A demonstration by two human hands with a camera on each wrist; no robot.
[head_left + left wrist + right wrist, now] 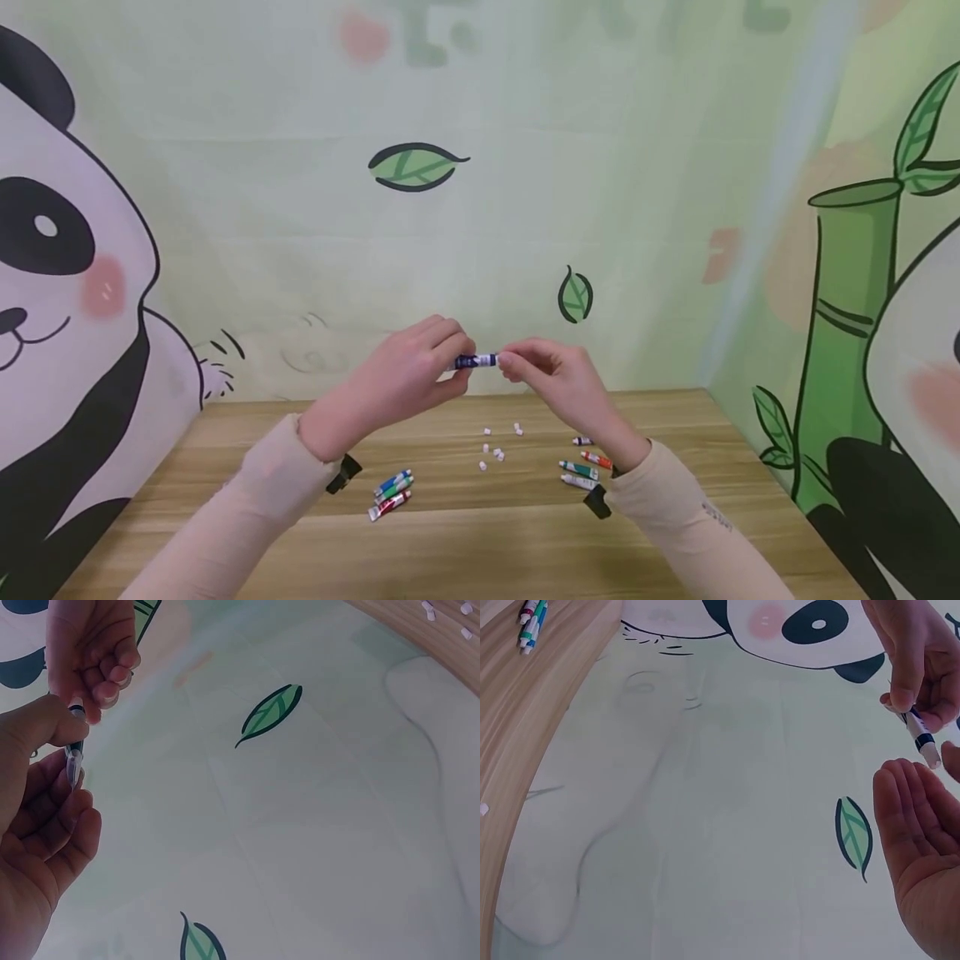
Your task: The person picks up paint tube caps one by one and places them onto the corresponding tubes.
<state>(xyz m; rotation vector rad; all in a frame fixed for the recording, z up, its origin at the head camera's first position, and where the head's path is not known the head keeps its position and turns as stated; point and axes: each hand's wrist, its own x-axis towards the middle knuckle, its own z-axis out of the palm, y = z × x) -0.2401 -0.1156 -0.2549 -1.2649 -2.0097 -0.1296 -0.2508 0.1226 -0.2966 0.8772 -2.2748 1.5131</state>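
A small dark blue and white paint tube (477, 361) is held level above the table, its white cap (932, 758) pointing toward the right hand. My left hand (408, 367) grips the tube's body between thumb and fingers, hiding its tail end in the head view. At the other end, my right hand (558, 375) pinches the cap with thumb and forefinger. In the left wrist view the tube (75, 750) runs from the left fingers up to the right fingertips. The right wrist view shows the other right fingers (907, 802) extended beside the cap.
On the wooden table (465, 542) lie several small white caps (498, 455) in the middle. Blue, green and red tubes (392, 493) lie at left. More tubes (579, 470), green, orange, white and dark, lie at right, partly behind the right wrist. A panda-print backdrop (300, 250) stands behind.
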